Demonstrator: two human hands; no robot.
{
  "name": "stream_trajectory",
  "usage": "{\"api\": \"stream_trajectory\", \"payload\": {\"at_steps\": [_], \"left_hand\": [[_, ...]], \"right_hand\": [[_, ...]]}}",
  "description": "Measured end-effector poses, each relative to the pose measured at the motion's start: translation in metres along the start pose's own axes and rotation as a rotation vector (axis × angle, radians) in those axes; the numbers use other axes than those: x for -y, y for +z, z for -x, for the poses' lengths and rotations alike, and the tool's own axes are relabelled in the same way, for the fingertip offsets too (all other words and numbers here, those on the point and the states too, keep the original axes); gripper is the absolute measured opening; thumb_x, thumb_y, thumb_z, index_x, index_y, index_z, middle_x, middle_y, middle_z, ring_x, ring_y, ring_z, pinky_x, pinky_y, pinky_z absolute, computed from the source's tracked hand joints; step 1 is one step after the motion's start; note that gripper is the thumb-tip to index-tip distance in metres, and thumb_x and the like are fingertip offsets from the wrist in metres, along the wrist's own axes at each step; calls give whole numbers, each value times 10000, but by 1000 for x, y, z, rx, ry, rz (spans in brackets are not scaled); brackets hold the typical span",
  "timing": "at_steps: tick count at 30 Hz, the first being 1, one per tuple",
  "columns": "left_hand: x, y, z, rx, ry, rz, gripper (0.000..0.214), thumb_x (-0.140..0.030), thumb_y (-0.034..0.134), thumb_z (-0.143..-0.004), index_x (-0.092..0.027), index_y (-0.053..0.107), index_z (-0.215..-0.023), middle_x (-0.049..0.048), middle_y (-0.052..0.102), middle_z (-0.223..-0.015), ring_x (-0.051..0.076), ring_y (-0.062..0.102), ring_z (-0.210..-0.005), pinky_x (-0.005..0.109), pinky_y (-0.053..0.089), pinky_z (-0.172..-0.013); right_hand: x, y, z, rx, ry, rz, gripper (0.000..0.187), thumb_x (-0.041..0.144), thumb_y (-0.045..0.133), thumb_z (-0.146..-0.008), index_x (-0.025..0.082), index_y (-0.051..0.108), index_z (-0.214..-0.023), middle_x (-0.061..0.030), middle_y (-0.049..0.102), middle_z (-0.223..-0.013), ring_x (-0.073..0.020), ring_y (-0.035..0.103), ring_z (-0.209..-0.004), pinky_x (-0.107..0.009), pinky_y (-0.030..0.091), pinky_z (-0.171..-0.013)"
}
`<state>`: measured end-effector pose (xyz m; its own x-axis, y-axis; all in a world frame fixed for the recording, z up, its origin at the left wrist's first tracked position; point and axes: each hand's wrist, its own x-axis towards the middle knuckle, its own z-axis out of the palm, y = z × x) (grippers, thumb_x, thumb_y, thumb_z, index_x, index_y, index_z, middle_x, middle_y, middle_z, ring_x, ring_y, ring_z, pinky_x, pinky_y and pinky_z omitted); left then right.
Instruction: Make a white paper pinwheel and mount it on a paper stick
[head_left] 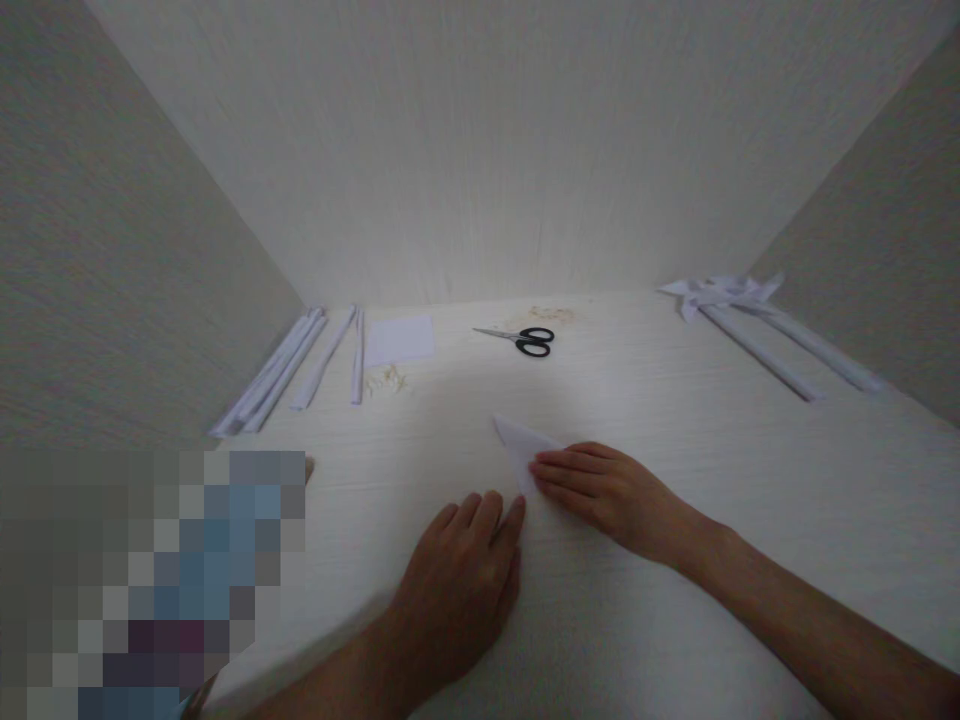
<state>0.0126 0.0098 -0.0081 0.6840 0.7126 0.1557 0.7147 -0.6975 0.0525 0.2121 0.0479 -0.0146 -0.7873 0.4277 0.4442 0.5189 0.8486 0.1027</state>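
Observation:
A small white sheet of paper point(517, 445), folded to a pointed triangle, lies on the white tabletop in the middle. My right hand point(600, 490) rests flat over its right part, fingers stretched out side by side, hiding that part of the paper. My left hand point(465, 570) is on the table just below and to the left. Its index fingertip touches or nearly touches the paper's lower corner, while the other fingers are slightly bent and apart from it. Black-handled scissors point(534, 341) lie behind the paper, blades closed and pointing left.
Several rolled white paper tubes point(324, 360) lie at the left. Near them are a flat white sheet point(401, 340) and a small heap of pale loops point(388, 381). Tan loops point(551, 314) lie by the back wall. At right, paper pinwheel shapes point(724, 293) top two paper sticks point(761, 350).

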Motion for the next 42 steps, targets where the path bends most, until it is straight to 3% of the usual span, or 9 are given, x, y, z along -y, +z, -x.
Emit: {"api": "stream_trajectory", "payload": {"at_steps": [42], "left_hand": [[-1,0,0,4,7,-32,320,-164,357,-807,-102,453,-1105,85,507,-820,173,473,-704,340,463,-625]], "right_hand": [[-1,-1,-1,-13,3,-9,288,156,337,-876,120,612,-949,-39,643,-1008,-157,579,-939,-298,477,-778]]}}
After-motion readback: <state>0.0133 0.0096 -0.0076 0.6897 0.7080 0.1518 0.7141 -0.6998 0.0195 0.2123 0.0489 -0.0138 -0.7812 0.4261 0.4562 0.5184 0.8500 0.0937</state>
